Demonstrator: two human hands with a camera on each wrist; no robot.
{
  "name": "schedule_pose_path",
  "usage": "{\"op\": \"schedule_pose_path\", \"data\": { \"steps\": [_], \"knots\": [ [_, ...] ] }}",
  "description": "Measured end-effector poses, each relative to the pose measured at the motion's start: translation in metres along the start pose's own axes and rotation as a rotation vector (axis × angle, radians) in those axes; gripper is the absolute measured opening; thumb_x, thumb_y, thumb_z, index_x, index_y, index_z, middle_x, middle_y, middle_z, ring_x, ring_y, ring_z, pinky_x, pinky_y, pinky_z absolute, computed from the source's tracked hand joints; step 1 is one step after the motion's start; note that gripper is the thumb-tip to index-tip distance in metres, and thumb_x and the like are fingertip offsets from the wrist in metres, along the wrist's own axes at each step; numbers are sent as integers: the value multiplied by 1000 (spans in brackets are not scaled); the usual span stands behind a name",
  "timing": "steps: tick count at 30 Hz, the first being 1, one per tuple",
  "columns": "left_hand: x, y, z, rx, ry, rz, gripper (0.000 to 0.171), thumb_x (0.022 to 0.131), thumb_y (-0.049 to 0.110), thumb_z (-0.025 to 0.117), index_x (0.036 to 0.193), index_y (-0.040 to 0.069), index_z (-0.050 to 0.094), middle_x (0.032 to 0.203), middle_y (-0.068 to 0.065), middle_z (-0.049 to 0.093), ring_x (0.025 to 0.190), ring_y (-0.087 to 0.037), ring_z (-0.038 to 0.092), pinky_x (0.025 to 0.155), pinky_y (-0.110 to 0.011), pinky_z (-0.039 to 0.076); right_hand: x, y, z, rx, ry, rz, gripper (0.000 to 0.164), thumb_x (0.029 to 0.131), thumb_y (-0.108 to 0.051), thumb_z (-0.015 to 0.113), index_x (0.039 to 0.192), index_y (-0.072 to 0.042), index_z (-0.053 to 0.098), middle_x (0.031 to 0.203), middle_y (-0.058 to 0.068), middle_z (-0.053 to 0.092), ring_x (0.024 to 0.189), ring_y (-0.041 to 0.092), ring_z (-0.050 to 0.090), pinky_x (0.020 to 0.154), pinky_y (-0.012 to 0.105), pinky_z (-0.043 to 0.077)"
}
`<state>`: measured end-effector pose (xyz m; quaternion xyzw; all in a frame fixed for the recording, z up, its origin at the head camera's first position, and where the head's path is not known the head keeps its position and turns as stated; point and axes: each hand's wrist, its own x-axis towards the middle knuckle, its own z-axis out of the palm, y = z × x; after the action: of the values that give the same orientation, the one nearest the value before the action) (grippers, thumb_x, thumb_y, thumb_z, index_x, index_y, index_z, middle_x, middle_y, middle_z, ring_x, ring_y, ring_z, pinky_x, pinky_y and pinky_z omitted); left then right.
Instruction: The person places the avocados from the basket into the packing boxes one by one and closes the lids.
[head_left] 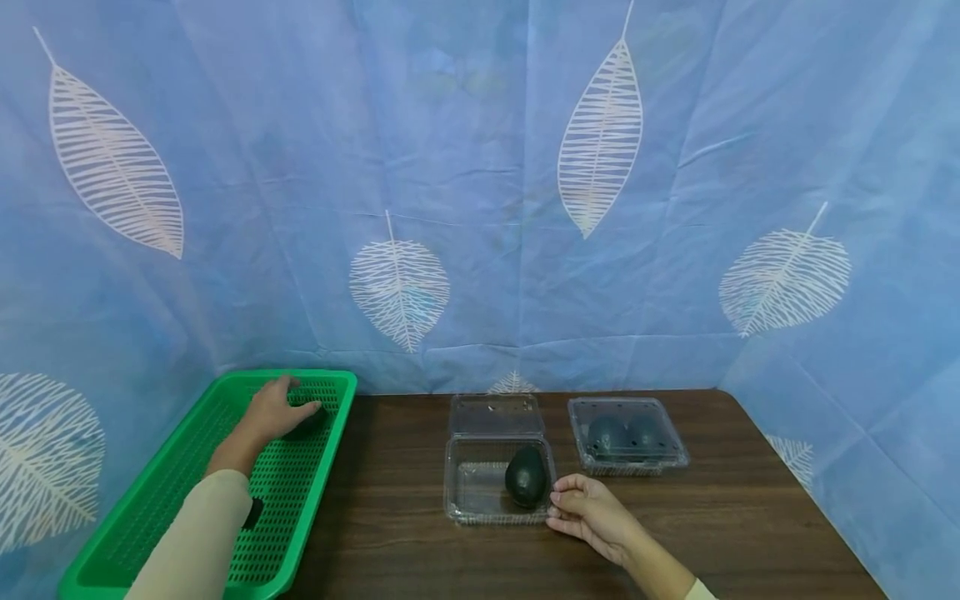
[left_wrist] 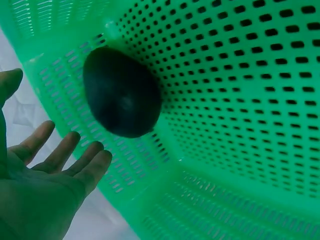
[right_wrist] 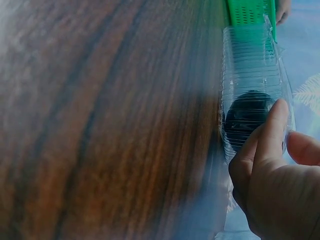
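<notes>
My left hand (head_left: 273,412) reaches into the green basket (head_left: 341,433), its fingers loosely extended. In the left wrist view, a dark avocado (left_wrist: 122,92) lies in that basket, a small gap from the fingertips. From the head view it is mostly hidden under the hand. A clear plastic clamshell box (head_left: 476,500) sits with its lid folded back on the table. One avocado (head_left: 527,477) lies in the box's right half. At the box's right side, my right hand (head_left: 592,512) holds the wall between thumb and fingers, also visible in the right wrist view.
To the right stands a lidded clear box (head_left: 628,435) with two dark avocados inside. The brown wooden table (head_left: 720,500) ends against a blue leaf-patterned cloth (head_left: 480,167) at the back. The basket takes up the left side.
</notes>
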<state>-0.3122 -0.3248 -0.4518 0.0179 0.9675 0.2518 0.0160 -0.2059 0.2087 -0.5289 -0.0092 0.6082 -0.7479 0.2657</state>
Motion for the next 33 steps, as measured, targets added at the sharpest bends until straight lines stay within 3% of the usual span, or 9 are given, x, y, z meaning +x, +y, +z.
{"op": "schedule_pose_path", "data": {
  "steps": [5,13,33],
  "knots": [
    [3,-13,7,1,-42,-30,79,98,40,68,147,-15,39,149,-45,34,134,-64,36,98,-72,44,0,0,1,-1,13,1,31,104,-10,59,125,5,40,113,11,53,98,16,62,92,31,60],
    [6,-27,16,-7,-78,-72,84,94,34,75,149,-16,35,147,-45,37,130,-63,41,95,-69,47,1,1,1,2,5,-3,30,104,-8,58,124,5,40,108,9,55,96,15,63,91,30,60],
    [10,-32,28,-65,-71,-112,77,89,12,80,145,-14,34,134,-45,46,116,-58,52,84,-60,52,1,-2,1,-1,7,-1,30,104,-9,58,124,5,40,109,9,54,97,16,62,92,31,60]
  ]
}}
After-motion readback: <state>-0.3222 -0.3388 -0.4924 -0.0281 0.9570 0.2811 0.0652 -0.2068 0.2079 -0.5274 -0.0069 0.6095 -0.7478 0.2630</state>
